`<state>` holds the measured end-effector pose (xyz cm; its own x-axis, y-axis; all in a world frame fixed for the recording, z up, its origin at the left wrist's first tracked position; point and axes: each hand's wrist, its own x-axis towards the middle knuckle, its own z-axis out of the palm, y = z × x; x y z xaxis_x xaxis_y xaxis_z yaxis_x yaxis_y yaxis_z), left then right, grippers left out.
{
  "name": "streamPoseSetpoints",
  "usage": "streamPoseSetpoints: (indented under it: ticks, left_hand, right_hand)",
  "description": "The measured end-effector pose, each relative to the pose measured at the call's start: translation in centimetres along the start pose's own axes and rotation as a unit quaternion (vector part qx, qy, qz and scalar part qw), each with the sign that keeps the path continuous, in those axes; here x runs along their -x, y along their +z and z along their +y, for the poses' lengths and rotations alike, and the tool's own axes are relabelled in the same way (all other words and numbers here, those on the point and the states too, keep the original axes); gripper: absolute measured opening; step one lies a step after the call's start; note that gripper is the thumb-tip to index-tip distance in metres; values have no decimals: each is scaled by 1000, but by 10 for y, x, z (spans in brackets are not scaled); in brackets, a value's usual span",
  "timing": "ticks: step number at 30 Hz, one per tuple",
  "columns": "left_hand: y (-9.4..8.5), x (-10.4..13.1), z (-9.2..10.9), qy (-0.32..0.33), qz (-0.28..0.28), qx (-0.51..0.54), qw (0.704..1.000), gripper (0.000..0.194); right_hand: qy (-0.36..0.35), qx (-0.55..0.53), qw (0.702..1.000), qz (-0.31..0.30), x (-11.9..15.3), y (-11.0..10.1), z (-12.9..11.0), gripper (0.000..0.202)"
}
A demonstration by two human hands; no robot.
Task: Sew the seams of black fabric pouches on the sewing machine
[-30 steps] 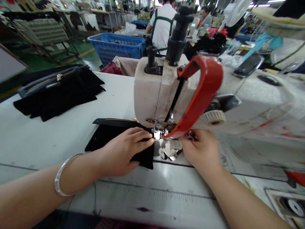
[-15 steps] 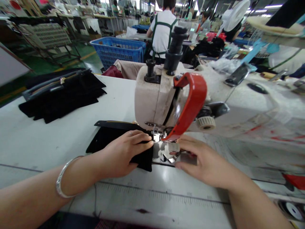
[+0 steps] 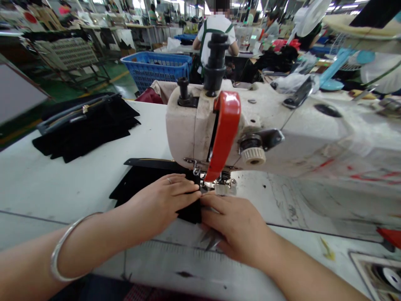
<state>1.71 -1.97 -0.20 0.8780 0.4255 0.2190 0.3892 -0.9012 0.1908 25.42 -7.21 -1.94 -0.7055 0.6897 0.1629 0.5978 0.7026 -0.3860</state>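
Observation:
A black fabric piece (image 3: 138, 177) with a dark band and a zipper-like strip along its far edge lies flat on the sewing machine bed. My left hand (image 3: 169, 194), fingers together, holds it down; the fingertips are close to the presser foot. Right beside them is my right hand (image 3: 233, 221), curled at the piece's right edge. Blurred silver points of what look like thread snips (image 3: 211, 242) stick out under its fingers; the rest is hidden in the hand. Above both hands stands the white sewing machine (image 3: 200, 125) with a red guard (image 3: 224, 133).
A stack of black fabric pieces (image 3: 84, 129) lies at the left of the white table (image 3: 62, 188). Behind stand a blue basket (image 3: 156, 67) and a seated person (image 3: 216, 33) in white. A bobbin winder area (image 3: 388, 276) is at the lower right.
My right hand has moved left and towards me, from beside the presser foot to the fabric's edge. The view has shifted slightly. My left hand stays on the black fabric piece.

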Motion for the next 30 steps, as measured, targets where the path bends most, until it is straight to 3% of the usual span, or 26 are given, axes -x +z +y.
streamPoseSetpoints:
  ticks: [8, 15, 23, 30]
  left_hand:
    - [13, 9, 5, -1, 66, -60, 996, 51]
    - [22, 7, 2, 30, 43, -92, 994, 41]
    - [10, 6, -12, 35, -11, -62, 997, 51]
    - [8, -3, -20, 17, -12, -17, 1000, 53]
  right_hand:
    - [-10, -29, 999, -19, -3, 8, 1, 11]
    - [-20, -22, 1000, 9, -5, 10, 2, 9]
    - [-6, -32, 999, 10, -5, 7, -1, 29]
    - [-8, -21, 999, 26, -8, 10, 1, 31]
